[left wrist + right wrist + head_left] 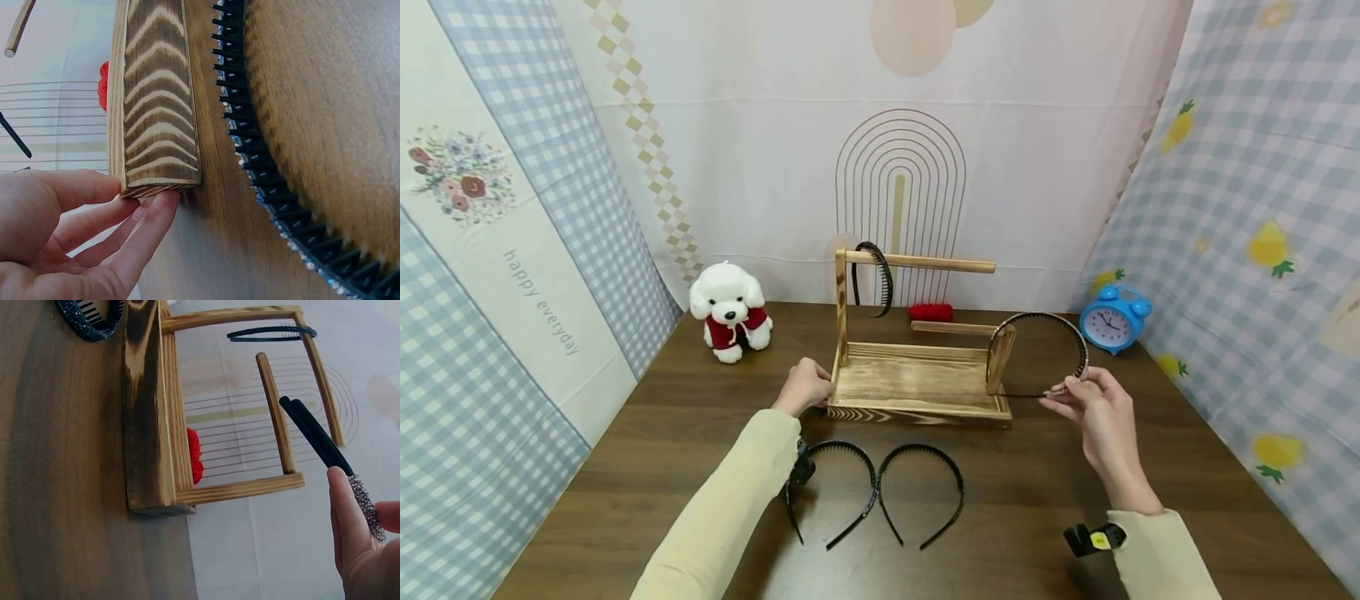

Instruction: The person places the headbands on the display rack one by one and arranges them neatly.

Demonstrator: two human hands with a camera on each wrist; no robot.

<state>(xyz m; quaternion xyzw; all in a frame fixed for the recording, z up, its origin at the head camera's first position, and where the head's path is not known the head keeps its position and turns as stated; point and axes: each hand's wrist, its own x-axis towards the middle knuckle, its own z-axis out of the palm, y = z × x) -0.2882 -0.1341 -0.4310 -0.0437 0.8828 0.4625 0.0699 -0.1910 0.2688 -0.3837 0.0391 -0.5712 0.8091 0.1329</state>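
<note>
In the head view, my right hand [1105, 417] pinches a black toothed headband [1036, 315] at one side, near the right end of the wooden rack [917, 414]. The right wrist view shows sparkling stones along this headband [367, 506] and its two dark ends pointing at the rack's lower bar [276, 412]. My left hand [805, 387] holds the rack's left end; close up, the left fingers [150, 228] grip its front corner. Another headband [886, 283] hangs on the upper bar [940, 264]. Two headbands [921, 447] lie on the table in front of the rack.
A white toy dog [727, 304] in a red jacket sits at the back left of the brown table [1000, 508]. A blue alarm clock [1108, 321] stands at the back right. Behind the rack lies a red bundle [931, 312]; patterned cloth [760, 167] hangs around the table.
</note>
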